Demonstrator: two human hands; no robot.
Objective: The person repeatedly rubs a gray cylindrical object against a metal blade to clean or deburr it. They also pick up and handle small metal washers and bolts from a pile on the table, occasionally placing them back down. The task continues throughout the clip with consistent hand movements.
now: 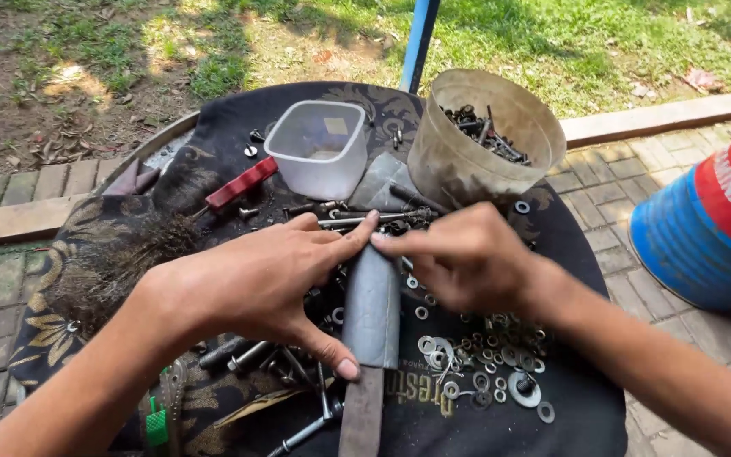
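A: Where is the grey tool handle (372, 305)?
B: Centre of the counter (577, 406). The left hand (268, 275) grasps it; the right hand (467, 258) pinches its top, at 12 o'clock.

Cloth (577, 406) covers the round counter (156, 144). At centre a long tool (371, 313) lies lengthwise, near end toward the viewer. Left hand (260, 283) rests on the cloth left of the tool, thumb touching its side; right hand (467, 258) lies right of it; fingertips meet above its far end. Washers (484, 364) lie right of the tool, bolts (272, 360) left. Behind the hands: square container (315, 148) left, tilted bucket (467, 144) right, holding screws (488, 135). A drum (704, 220) stands off the counter, right.
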